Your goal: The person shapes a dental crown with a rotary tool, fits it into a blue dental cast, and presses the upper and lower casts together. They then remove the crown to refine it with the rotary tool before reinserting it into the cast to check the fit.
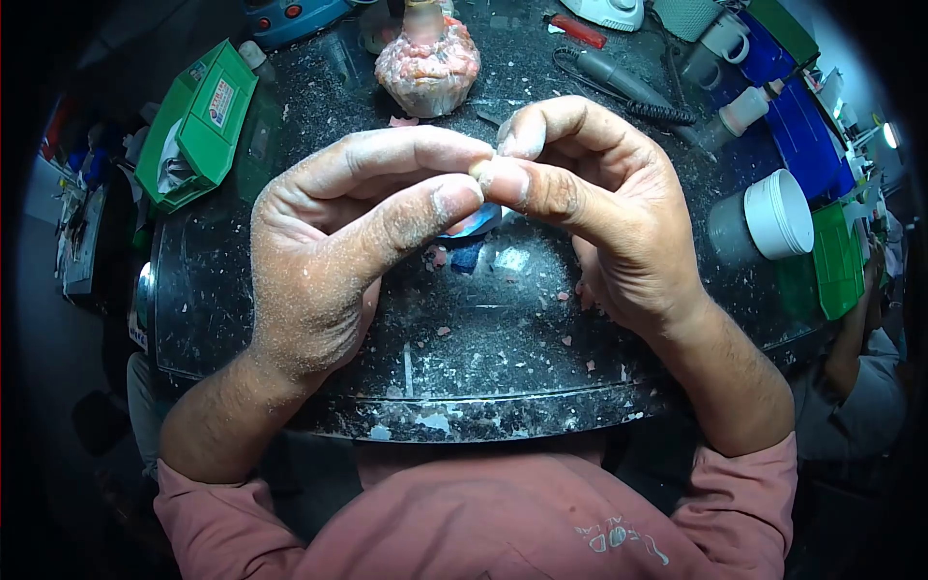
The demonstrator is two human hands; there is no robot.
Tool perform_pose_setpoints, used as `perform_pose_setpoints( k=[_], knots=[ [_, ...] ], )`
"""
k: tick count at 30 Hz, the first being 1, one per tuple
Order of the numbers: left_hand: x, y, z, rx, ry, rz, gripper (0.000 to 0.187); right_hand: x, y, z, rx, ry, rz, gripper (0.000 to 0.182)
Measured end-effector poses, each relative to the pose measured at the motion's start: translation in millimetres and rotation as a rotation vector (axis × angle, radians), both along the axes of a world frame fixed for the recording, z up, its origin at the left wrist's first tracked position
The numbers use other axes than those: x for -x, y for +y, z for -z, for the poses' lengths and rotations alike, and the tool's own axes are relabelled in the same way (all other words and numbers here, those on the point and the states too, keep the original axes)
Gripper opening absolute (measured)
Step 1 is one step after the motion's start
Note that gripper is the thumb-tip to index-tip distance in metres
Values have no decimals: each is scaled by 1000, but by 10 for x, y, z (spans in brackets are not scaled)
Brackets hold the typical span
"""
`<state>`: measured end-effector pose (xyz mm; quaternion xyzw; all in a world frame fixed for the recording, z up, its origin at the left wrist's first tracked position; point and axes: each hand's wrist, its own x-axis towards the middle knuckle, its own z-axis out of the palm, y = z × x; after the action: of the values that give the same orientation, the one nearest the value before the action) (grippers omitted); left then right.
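Dusted with white powder, my left hand pinches with thumb and forefinger above the bench. The fingertips of my right hand meet it from the other side, also pinched, with pale powder on the thumb and fingers. Whatever the two pinches hold is tiny and mostly covered by the fingertips, so I cannot make it out. Below and behind the fingertips lies a blue and pinkish object, partly hidden by the hands. A small dark blue piece rests just in front of it.
Pink crumbs dot the speckled dark bench. Toward the back stands a lump-covered pot. A green bin is at left. On the right are a white tub, a grey handpiece with coiled cord and a red tool.
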<state>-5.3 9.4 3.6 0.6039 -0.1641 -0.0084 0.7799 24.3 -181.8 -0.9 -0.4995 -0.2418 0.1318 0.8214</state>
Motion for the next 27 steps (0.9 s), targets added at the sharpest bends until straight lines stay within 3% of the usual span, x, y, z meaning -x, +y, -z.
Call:
perform_pose_setpoints(
  k=[5,9,11,13,14,16,19,24,27],
  knots=[
    [-42,22,53,-25,-71,12,18,-14,-24,-16,11,88,-59,15],
    [-79,31,9,98,-24,33,19,-340,-359,-196,243,-231,168,28],
    [-111,110,32,134,-23,83,18,-561,-681,-293,647,-458,518,26],
    [-129,137,36,147,-26,113,19,-702,-1030,-301,1243,-435,860,37],
    [-134,141,36,134,-34,100,21,-724,-1145,-294,1244,-438,861,37],
    [-139,146,39,121,-36,80,22,-811,-1312,-215,1654,-214,771,44],
    [-156,140,54,230,20,77,25,-862,-1361,-111,1598,-333,796,50],
    [-182,198,77,236,1,152,25,-877,-1463,-102,1664,-245,857,49],
    [-183,173,58,195,-1,111,25,-897,-1379,-73,1713,-286,727,47]
  ],
)
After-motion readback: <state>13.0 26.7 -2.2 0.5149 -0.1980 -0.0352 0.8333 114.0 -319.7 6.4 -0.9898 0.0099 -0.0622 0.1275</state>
